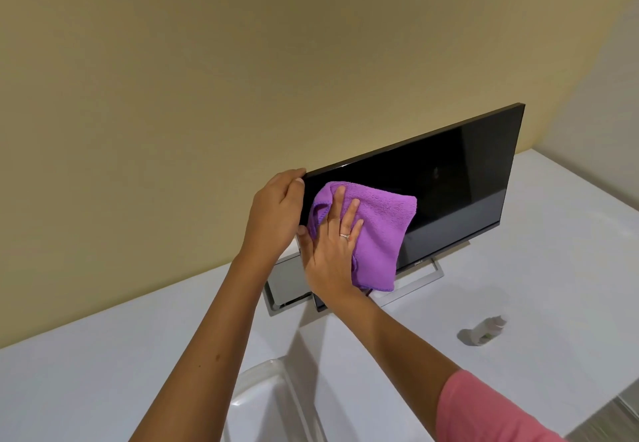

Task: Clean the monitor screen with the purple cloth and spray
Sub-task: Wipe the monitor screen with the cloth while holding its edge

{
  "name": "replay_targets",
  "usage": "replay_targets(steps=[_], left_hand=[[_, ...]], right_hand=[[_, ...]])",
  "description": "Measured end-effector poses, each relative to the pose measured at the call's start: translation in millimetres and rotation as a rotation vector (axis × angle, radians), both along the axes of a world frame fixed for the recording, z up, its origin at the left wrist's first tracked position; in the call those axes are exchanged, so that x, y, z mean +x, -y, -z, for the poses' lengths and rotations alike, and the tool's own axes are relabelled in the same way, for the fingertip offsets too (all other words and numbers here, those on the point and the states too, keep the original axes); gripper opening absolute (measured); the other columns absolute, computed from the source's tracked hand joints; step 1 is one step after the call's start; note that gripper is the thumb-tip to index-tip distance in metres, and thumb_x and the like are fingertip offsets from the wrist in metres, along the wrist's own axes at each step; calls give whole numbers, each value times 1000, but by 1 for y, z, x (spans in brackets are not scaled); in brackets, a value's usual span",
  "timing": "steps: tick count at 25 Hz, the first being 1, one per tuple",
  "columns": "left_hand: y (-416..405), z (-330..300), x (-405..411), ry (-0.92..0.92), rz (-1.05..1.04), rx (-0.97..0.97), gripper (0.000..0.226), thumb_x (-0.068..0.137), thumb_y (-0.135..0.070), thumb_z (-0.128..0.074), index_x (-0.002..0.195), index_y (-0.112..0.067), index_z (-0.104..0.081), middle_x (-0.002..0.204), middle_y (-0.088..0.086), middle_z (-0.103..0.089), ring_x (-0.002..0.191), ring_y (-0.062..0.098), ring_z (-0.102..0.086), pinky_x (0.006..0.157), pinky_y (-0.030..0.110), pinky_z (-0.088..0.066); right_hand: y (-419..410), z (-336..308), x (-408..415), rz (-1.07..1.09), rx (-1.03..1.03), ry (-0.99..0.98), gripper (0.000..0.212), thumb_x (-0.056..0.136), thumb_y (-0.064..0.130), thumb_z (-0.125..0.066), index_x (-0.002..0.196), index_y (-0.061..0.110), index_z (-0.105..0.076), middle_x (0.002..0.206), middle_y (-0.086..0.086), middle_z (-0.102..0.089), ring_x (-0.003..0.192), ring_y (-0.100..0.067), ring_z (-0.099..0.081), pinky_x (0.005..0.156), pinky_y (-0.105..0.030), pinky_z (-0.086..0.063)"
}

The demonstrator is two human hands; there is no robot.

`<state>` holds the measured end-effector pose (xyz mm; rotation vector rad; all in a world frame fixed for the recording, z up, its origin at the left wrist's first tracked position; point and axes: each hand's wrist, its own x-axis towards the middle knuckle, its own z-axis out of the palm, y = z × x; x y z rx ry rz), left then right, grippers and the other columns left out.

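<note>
A black monitor (460, 192) stands on a silver frame stand (434, 270) on a white desk. My left hand (275, 211) grips the monitor's upper left corner, thumb on the top edge. My right hand (333, 244) lies flat with fingers spread on a folded purple cloth (380, 234), which it presses against the left part of the dark screen. The cloth hangs down past the screen's lower edge. A small white spray bottle (487, 330) stands on the desk to the right, apart from both hands.
The white desk (103, 372) runs to a beige wall behind the monitor. A clear plastic chair back (269, 393) sits at the desk's near edge below my arms. Wood-look floor shows at the bottom right.
</note>
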<state>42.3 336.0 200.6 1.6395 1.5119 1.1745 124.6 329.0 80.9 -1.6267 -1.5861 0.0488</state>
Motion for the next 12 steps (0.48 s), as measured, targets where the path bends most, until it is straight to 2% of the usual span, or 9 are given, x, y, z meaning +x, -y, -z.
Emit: replay_targets(steps=[3, 5, 7, 9, 12], left_hand=[[-2, -2, -1, 17, 0, -13, 34, 96, -18, -40, 122, -17, -63, 126, -2, -61, 113, 8, -52, 100, 22, -37], [-3, -3, -3, 22, 5, -21, 34, 96, -18, -40, 121, -18, -63, 125, -4, -61, 112, 6, -52, 99, 20, -37], [-2, -2, -3, 18, 8, -21, 36, 96, -17, -39, 122, -19, -63, 125, -5, -61, 113, 5, -51, 99, 19, -36], [-1, -3, -3, 28, 13, -18, 37, 95, -16, -38, 122, -20, -63, 125, -6, -61, 114, 4, -51, 101, 20, -36], [-2, -2, -4, 76, 25, -30, 40, 91, -15, -37, 121, -20, -63, 121, -9, -61, 115, 5, -52, 105, 30, -39]], right_hand=[[-6, 2, 13, -16, 22, 124, 68, 99, 52, -21, 151, 13, 1, 160, 0, 2, 146, -34, -1, 115, -53, -9], [-8, 1, 23, -34, 54, 163, 75, 97, 46, -30, 151, 12, 10, 159, -1, 2, 146, -30, 0, 116, -51, -10], [-12, -3, 34, -8, 61, 107, 79, 97, 43, -32, 148, 13, 19, 158, -4, 4, 146, -25, 5, 118, -47, -7], [-20, -11, 47, 66, 43, 13, 76, 99, 45, -27, 146, 12, 24, 158, -6, 7, 147, -22, 9, 118, -48, -9], [-29, -20, 60, 50, 66, -129, 73, 100, 41, -27, 145, 15, 24, 159, -4, 6, 147, -17, 12, 118, -51, -9]])
